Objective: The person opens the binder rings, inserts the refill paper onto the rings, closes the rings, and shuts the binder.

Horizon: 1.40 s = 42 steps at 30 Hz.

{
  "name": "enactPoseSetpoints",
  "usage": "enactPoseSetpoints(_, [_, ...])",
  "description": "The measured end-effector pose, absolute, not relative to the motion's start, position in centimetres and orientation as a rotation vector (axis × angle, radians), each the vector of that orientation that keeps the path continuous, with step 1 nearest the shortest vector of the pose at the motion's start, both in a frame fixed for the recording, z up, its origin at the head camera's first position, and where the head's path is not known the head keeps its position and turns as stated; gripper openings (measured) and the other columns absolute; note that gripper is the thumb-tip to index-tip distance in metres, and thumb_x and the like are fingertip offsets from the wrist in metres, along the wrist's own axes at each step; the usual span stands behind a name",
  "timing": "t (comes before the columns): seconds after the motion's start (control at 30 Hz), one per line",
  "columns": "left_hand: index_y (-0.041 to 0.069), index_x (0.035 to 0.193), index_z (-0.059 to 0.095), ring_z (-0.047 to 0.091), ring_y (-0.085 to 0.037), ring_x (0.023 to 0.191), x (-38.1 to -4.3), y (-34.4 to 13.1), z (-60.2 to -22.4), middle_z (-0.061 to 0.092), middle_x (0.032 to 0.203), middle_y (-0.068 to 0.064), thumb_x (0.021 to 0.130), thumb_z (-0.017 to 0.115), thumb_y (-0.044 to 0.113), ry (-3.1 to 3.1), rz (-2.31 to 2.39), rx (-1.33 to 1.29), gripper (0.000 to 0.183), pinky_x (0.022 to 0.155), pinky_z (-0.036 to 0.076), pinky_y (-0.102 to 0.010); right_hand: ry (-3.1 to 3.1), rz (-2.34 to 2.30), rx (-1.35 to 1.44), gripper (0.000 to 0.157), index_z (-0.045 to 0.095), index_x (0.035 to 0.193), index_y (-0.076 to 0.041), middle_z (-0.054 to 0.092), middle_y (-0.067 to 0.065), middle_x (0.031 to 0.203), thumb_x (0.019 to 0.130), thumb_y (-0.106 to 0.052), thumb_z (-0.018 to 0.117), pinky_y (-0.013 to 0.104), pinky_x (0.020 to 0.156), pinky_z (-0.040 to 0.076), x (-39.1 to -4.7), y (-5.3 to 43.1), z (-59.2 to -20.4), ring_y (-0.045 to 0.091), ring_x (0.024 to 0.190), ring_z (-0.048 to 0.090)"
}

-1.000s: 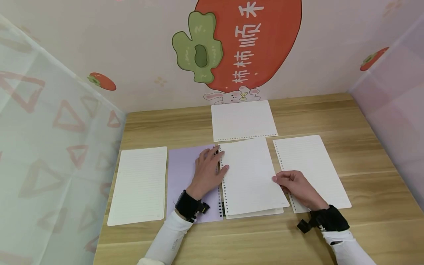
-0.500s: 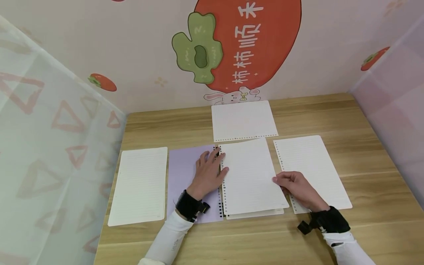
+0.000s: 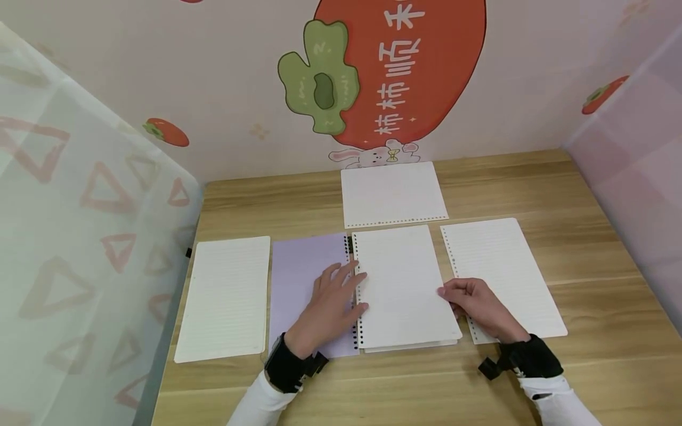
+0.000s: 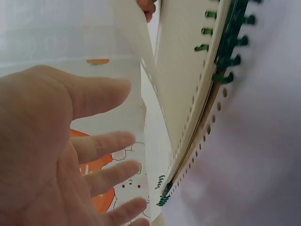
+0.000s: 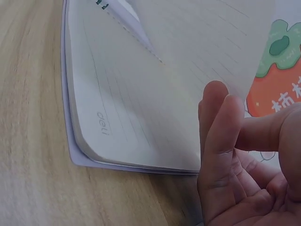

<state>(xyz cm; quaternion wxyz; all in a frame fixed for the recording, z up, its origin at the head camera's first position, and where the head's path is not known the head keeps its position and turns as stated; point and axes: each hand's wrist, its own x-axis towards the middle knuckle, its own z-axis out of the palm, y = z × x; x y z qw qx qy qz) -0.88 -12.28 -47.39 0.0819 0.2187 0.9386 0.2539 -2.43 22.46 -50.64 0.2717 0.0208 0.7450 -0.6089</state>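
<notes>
A loose-leaf notebook lies open, its purple cover (image 3: 301, 260) on the left and its pages on the right. Over those pages is a white lined sheet (image 3: 396, 284) with punched holes along its left edge. My right hand (image 3: 476, 302) pinches the sheet's right edge between thumb and fingers; in the right wrist view the sheet (image 5: 211, 42) is raised off the page stack (image 5: 117, 122). My left hand (image 3: 330, 305) has its fingers spread over the spine, fingertips at the sheet's holed edge. The left wrist view shows green binder rings (image 4: 230, 42) standing unfastened along the spine.
Further lined paper lies around the notebook: a stack (image 3: 224, 299) on the left, a sheet (image 3: 394, 192) at the back by the wall, and a sheet (image 3: 511, 278) on the right. A small black object (image 3: 189, 252) shows at the table's left edge.
My left hand has slid down the spine toward the table's front. The pinched sheet has shifted slightly frontward and squares more closely with the pages below. My right hand keeps its pinch.
</notes>
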Motion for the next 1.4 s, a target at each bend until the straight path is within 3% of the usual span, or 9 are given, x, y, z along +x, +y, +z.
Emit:
enactPoseSetpoints(0.27, [0.015,0.139,0.064,0.041,-0.027,0.139,1.3,-12.6,-47.5,0.055,0.146,-0.003,0.096,0.072,0.035,2.671,0.76,0.736,0.049,0.115,0.033,-0.049,2.05,-1.599,0.009,0.042,0.068,0.111,0.01,0.061,0.003,0.067,0.099,-0.03,0.067,0.026,0.056,0.052,-2.4,22.4,-50.8,0.011,0.059,0.056])
enactPoseSetpoints(0.8, [0.02,0.123,0.07,0.046,-0.022,0.124,3.0,-12.0,-48.6,0.057,0.131,0.002,0.089,0.078,0.039,2.704,0.72,0.867,0.04,0.109,0.039,-0.044,2.239,-1.423,-0.075,0.036,0.071,0.104,0.002,0.062,0.009,0.064,0.098,-0.034,0.068,0.028,0.054,0.049,-3.1,22.9,-50.3,0.019,0.055,0.059])
enactPoseSetpoints(1.13, [0.023,0.113,0.072,0.05,-0.017,0.108,3.2,-11.7,-48.5,0.061,0.117,0.006,0.087,0.08,0.039,2.736,0.649,0.944,0.031,0.095,0.042,-0.036,2.212,-1.475,-0.045,0.035,0.07,0.108,0.007,0.07,0.016,0.08,0.1,-0.027,0.066,0.033,0.058,0.058,-3.7,23.8,-50.1,0.021,0.066,0.069])
enactPoseSetpoints(1.4, [0.024,0.109,0.07,0.048,-0.016,0.107,3.7,-11.5,-48.7,0.06,0.114,0.007,0.088,0.079,0.04,2.794,0.561,0.978,0.028,0.101,0.041,-0.036,2.236,-1.521,-0.029,0.032,0.069,0.111,0.011,0.072,0.022,0.088,0.101,-0.019,0.065,0.033,0.06,0.059,-4.1,24.8,-49.3,0.023,0.07,0.07])
